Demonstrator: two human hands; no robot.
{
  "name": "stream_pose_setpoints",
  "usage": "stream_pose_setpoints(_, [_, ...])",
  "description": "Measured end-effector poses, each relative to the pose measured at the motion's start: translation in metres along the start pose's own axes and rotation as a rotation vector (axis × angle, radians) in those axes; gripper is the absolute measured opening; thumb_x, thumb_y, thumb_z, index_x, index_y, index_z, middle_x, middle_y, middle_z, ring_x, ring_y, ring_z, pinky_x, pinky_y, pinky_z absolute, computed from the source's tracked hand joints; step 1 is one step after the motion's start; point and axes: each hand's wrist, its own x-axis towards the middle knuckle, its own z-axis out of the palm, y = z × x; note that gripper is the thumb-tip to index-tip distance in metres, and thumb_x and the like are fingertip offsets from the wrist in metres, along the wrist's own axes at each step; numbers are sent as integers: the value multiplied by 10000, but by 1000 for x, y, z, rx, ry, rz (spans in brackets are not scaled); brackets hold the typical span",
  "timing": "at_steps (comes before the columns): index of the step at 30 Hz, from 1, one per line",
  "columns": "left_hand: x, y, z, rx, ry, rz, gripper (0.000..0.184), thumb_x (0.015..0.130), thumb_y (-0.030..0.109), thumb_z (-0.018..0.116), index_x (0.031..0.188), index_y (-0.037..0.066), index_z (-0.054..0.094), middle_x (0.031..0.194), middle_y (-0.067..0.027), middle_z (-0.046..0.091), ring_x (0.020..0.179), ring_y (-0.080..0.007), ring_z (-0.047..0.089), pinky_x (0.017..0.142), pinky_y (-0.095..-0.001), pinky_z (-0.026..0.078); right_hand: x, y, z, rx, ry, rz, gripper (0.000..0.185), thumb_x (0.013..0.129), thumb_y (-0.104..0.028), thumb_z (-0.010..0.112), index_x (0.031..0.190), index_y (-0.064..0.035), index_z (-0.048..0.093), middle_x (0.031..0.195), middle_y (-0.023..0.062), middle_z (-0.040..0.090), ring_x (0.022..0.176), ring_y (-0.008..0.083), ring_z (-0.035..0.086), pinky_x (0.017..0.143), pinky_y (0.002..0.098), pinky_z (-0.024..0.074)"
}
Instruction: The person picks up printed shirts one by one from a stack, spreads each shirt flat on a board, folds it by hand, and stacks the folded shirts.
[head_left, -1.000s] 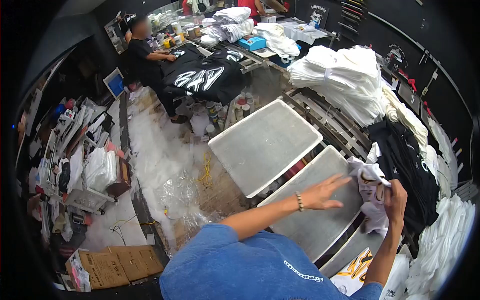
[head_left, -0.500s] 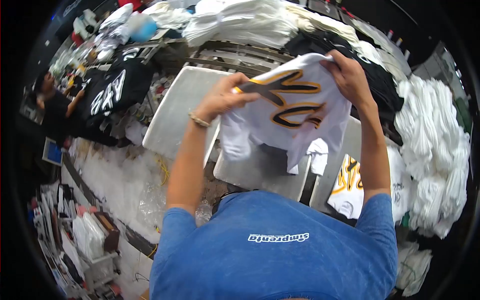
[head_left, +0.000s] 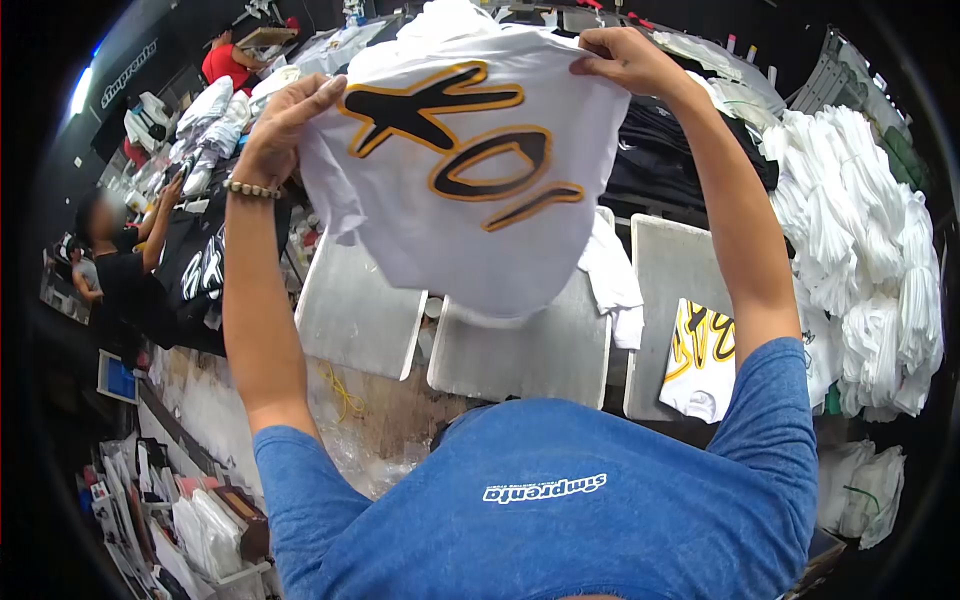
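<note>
The left fingers (head_left: 322,95) pinched one upper corner of a white garment (head_left: 455,230), which hung between both hands' fingers, spread probably to keep its print (head_left: 420,113) smooth; the right fingers (head_left: 598,64) gripped the opposite corner, with a second printed garment (head_left: 698,380) lying below them.

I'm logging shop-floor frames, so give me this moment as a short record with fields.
Left hand: grips the garment at its upper left
Right hand: grips its upper right
Garment: white, black-and-orange print, held up
Grey boards: three, lower in view
Printed cloth: lower right
White cloth piles: right
Others: person in black, left; person in red, upper left
</note>
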Motion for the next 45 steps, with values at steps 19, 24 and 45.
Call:
stream_pose_setpoints(19, [-226, -172, 93, 904, 327, 26, 215, 699, -33, 693, 874, 92, 698, 842, -42, 680, 840, -245, 594, 817, -422, 404, -220, -69, 201, 187, -21, 256, 115, 843, -57, 656, 933, -26, 592, 950, 162, 612, 869, 375, 622, 744, 436, 500])
stream_pose_setpoints(24, [-308, -278, 170, 864, 193, -224, 188, 689, -32, 681, 844, 72, 707, 840, -72, 679, 837, -276, 603, 780, -379, 438, -313, -45, 281, 241, -279, 318, 145, 845, -126, 708, 912, -22, 633, 903, 144, 626, 806, 320, 639, 698, 379, 503])
stream_pose_setpoints(45, [-344, -318, 209, 559, 240, -493, 156, 705, -73, 667, 831, 16, 646, 882, -116, 585, 749, -265, 641, 685, -359, 525, -206, 157, 229, -35, 312, 611, 286, 837, -225, 687, 1019, -23, 597, 1008, 192, 596, 979, 420, 574, 816, 478, 463])
